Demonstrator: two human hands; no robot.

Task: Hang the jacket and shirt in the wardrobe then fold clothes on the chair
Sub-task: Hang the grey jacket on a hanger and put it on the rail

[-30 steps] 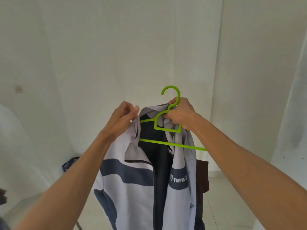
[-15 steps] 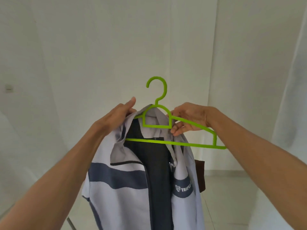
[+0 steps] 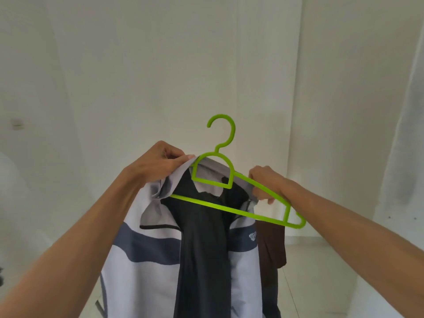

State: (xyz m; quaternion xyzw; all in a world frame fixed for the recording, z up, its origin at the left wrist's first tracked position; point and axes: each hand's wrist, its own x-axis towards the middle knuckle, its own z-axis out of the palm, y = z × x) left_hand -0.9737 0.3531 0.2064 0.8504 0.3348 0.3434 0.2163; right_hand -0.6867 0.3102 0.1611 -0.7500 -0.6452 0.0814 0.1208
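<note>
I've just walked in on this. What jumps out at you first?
The bright green hanger, held up mid-frame against white walls, tilted down to the right. Below it hangs a grey jacket with a dark blue band, its left shoulder on the hanger, the right one not yet. The left hand pinches the collar; the right hand grips the hanger's right arm.

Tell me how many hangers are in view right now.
1: a green hanger held up in front of the wall, its left end inside the jacket, its right end bare. Others may be out of view.

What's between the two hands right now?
In the head view, the hanger's neck and the jacket's collar span between left hand and right hand.
</note>
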